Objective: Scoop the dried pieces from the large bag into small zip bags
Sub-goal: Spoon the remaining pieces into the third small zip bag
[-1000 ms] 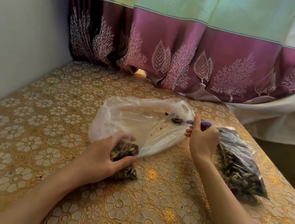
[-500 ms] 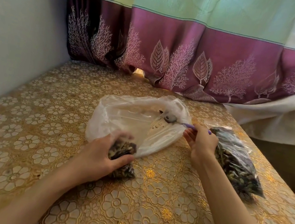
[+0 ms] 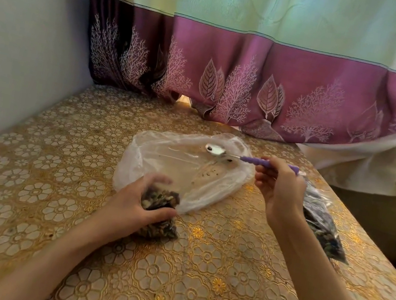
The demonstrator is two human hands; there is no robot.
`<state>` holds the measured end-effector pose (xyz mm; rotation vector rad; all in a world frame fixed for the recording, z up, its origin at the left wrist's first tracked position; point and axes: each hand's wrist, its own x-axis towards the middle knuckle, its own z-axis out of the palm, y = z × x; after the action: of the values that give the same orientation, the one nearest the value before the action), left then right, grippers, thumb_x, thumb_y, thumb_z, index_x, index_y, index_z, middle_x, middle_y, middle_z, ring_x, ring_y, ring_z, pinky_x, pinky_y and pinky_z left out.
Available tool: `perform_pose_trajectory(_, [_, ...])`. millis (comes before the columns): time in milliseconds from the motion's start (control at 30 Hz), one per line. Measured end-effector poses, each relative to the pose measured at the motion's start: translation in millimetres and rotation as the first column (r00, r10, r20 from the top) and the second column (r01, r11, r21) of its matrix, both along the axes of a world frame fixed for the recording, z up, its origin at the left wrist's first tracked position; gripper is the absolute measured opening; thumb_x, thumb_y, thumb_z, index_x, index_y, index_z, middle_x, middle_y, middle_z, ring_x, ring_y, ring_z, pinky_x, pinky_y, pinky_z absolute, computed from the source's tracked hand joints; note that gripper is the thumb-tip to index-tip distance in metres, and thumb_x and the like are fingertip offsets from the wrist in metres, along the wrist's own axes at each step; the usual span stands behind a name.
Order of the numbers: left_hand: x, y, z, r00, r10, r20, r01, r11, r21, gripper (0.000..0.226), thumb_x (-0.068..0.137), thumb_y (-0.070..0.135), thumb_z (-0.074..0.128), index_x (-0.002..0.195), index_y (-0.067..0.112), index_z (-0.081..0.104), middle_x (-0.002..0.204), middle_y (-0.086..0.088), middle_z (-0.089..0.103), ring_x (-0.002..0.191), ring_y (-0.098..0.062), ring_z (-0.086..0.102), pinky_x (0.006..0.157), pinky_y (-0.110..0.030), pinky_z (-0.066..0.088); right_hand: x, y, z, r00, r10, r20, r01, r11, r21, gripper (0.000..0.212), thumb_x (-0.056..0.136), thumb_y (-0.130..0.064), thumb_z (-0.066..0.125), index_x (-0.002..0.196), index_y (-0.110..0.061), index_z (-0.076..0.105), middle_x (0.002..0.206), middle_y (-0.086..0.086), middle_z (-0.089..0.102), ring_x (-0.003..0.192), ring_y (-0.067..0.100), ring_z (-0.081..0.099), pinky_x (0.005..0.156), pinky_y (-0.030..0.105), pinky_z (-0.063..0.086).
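Both forearms reach forward over the table [image 3: 24, 198]. We see the left hand [image 3: 134, 207] with fingers and thumb curled round a small bag [image 3: 158, 218] packed with dried pieces, standing at the near edge of the large bag [image 3: 183, 165]. The right hand [image 3: 277, 187], raised with wrist bent, pinches the purple handle of a spoon [image 3: 243, 157] whose bowl hovers over the flattened large bag. A filled bag [image 3: 322, 219] lies behind the right wrist. We find no legible writing.
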<state>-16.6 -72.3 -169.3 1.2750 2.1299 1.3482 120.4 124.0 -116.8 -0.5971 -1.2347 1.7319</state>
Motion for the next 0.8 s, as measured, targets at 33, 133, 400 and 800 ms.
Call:
perform_pose_trajectory(33, [0, 0, 0, 1.000, 0.002, 0.003, -0.002, 1.000, -0.002, 0.056, 0.055, 0.054, 0.068, 0.107, 0.047, 0.048, 0.103, 0.012, 0.059, 0.089, 0.002, 0.059, 0.076, -0.018, 0.050, 0, -2, 4, 0.999, 0.036, -0.035, -0.035, 0.999, 0.016, 0.041, 0.091, -0.004, 0.047, 0.055, -0.010, 0.069, 0.055, 0.002, 0.065, 0.049, 0.010, 0.049, 0.044, 0.017, 0.040])
perform_pose_trajectory(133, [2, -1, 1, 1.000, 0.000, 0.001, 0.000, 1.000, -0.009, 0.057, 0.054, 0.058, 0.067, 0.107, 0.049, 0.046, 0.101, 0.017, 0.059, 0.088, 0.007, 0.058, 0.073, -0.015, 0.048, 0, -8, 14, 0.982, 0.166, -0.087, -0.159, 0.984, 0.076, 0.021, 0.092, -0.006, 0.048, 0.077, -0.003, 0.063, 0.067, 0.009, 0.069, 0.052, 0.011, 0.052, 0.045, 0.018, 0.042])
perform_pose_trajectory(400, [2, -1, 3, 1.000, 0.014, 0.024, -0.014, 1.000, -0.015, 0.062, 0.052, 0.059, 0.067, 0.109, 0.047, 0.045, 0.102, 0.019, 0.059, 0.087, 0.011, 0.056, 0.073, -0.012, 0.046, 2, -15, 20, 0.917, 0.399, 0.012, -0.387, 0.881, 0.274, 0.028, 0.086, 0.000, 0.047, 0.075, -0.009, 0.071, 0.078, 0.015, 0.071, 0.057, 0.014, 0.051, 0.048, 0.020, 0.041])
perform_pose_trajectory(800, [2, -1, 2, 0.994, 0.037, -0.102, -0.045, 0.996, -0.073, 0.054, 0.056, 0.066, 0.057, 0.105, 0.044, 0.051, 0.099, 0.025, 0.057, 0.089, 0.012, 0.052, 0.077, -0.016, 0.047, -29, 5, -14, 0.996, 0.055, 0.075, -0.067, 0.985, 0.161, 0.027, 0.096, -0.017, 0.052, 0.077, -0.005, 0.067, 0.081, 0.014, 0.074, 0.055, 0.011, 0.062, 0.048, 0.016, 0.049])
